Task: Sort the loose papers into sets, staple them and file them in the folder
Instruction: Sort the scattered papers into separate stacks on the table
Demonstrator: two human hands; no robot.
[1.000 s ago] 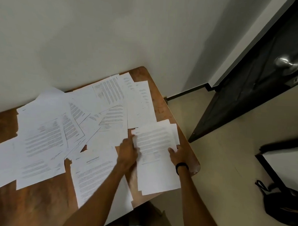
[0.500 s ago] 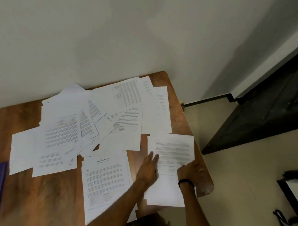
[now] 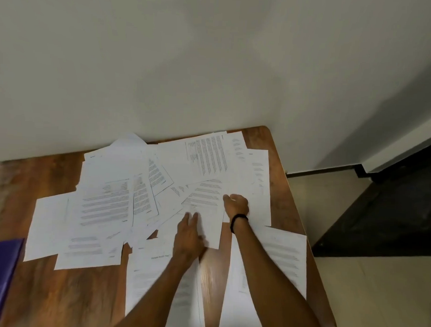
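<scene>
A purple folder (image 3: 0,278) lies at the far left edge of the wooden desk (image 3: 58,299), apart from the papers. Next to it, loose printed papers (image 3: 105,203) are spread in an overlapping heap from the middle of the desk back to the wall, not yet sorted. In front of the heap a sheet with a heading (image 3: 152,271) lies under the left forearm. The left hand (image 3: 187,235) rests flat on a tilted sheet (image 3: 208,212) at the near edge of the heap, its fingers (image 3: 191,217) straight and together. Just right of that sheet's edge is the right hand (image 3: 236,204), with a black band (image 3: 239,221) on the wrist. Its fingers are curled, but whether they grip the paper cannot be told. Another sheet (image 3: 287,258) lies under the right forearm near the desk's right edge. Pale floor (image 3: 351,290) and a dark door (image 3: 391,218) are on the right.
</scene>
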